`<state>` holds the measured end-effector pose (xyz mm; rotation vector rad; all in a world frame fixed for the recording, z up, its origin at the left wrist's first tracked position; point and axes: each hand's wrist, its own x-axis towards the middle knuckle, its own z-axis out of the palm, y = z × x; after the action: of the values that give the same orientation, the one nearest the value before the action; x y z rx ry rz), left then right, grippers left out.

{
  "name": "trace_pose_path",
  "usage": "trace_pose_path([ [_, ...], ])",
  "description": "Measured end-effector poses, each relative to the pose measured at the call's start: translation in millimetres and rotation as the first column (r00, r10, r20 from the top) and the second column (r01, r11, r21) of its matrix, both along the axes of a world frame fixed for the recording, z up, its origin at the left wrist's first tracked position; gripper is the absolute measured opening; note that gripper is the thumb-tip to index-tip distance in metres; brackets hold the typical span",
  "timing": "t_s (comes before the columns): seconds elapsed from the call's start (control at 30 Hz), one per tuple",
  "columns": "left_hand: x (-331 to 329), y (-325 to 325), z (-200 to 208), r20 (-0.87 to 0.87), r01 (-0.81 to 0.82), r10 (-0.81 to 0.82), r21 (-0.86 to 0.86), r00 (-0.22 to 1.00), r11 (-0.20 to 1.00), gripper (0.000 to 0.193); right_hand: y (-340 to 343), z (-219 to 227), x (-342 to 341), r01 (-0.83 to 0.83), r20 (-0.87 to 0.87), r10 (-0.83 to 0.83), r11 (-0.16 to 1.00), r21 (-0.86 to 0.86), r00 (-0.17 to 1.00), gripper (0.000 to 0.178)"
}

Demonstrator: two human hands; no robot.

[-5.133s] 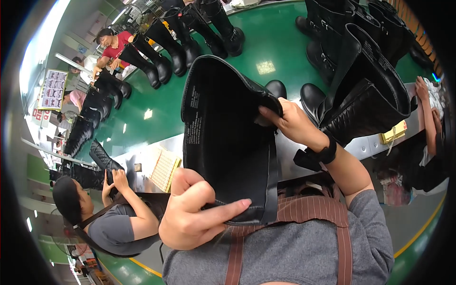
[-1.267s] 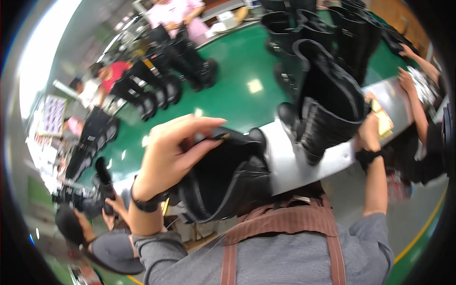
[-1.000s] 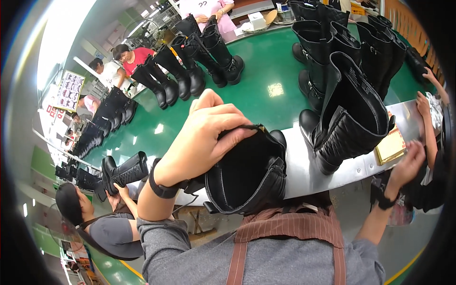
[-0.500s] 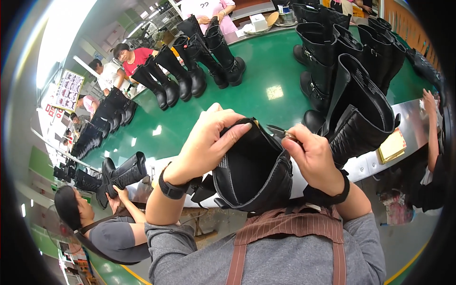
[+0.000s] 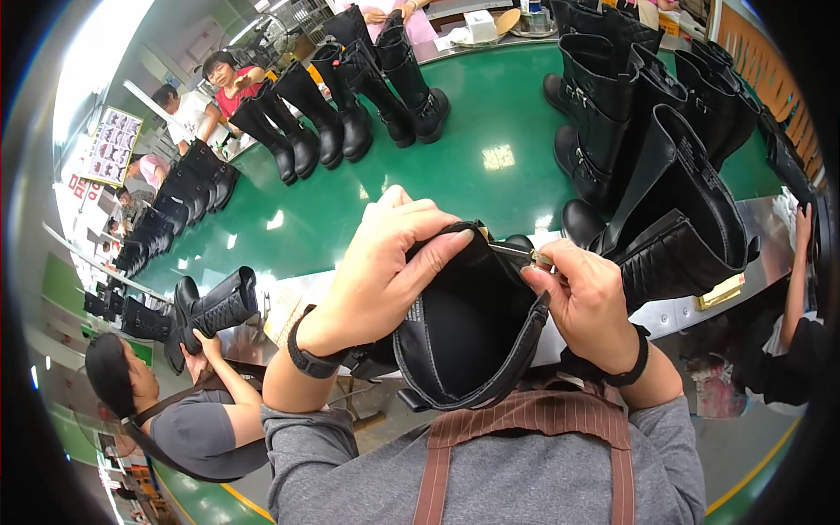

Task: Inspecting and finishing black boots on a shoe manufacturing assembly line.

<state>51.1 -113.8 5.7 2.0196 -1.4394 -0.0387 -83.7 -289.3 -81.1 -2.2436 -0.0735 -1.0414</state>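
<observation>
In the head view, the foot of the black boot (image 5: 451,328) between our hands is mostly hidden behind its own shaft, so we cannot tell whether it rests on the surface (image 5: 490,188). Its wide mouth faces us, tilted, just below and between both hands. A pointed metal tool (image 5: 510,252) juts from our right hand (image 5: 586,302); its handle is covered by the fingers, so we cannot say whether it is snips or small scissors. Nor can we tell whether its tip touches the yellowish bit (image 5: 486,234) at the boot's edge. Far beyond the left hand, the co-workers are partly cut off by standing boots (image 5: 324,114), and the dark fisheye rim swallows the corners.

Our left hand (image 5: 385,271) is bent over the shaft's top edge, pinching it between thumb and fingers, knuckles up. Our right hand comes in from the opposite side, its fingers curled tightly round the tool, thumb near the boot's rim. Just beyond the right hand stands a quilted black boot (image 5: 674,254), partly covering a yellow paper pad (image 5: 723,291).

Small pale print marks the quilted boot's lining, too fine for us to read; similar print beside the left hand is partly covered. Well off to the left hand's side hang a picture board (image 5: 111,147) and red lettering (image 5: 80,186).
</observation>
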Motion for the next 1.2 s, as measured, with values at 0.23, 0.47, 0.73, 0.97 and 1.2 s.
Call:
trace_pose_path([
  [0.23, -5.5, -3.3, 0.6, 0.009, -0.007, 0.007, 0.002, 1.000, 1.000, 0.016, -7.1, 4.8, -7.2, 0.031, 0.022, -0.030, 0.996, -0.086, 0.999, 0.021],
  [0.47, -9.1, -7.9, 1.3, 0.031, 0.006, -0.006, -0.018, 1.000, 1.000, 0.011, -12.7, 8.7, -13.3, 0.029, -0.035, -0.034, 0.987, -0.157, 0.999, 0.021],
  [0.73, -9.7, -8.9, -2.0, -0.024, 0.022, -0.022, -0.024, 0.999, 0.999, 0.009, -5.7, -0.7, -9.5, -0.087, -0.095, 0.111, 0.971, 0.222, 0.989, 0.022],
  [0.97, -7.2, -11.8, -7.5, -0.096, 0.032, -0.039, -0.071, 0.995, 0.997, 0.008, -4.8, -1.0, -8.3, -0.135, -0.125, 0.195, 0.916, 0.377, 0.973, 0.019],
  [1.2, -7.1, -13.7, -12.1, -0.094, 0.007, -0.014, -0.069, 0.996, 0.998, 0.011, -14.0, -1.5, -7.6, -0.204, -0.190, 0.321, 0.863, 0.462, 0.928, 0.021],
])
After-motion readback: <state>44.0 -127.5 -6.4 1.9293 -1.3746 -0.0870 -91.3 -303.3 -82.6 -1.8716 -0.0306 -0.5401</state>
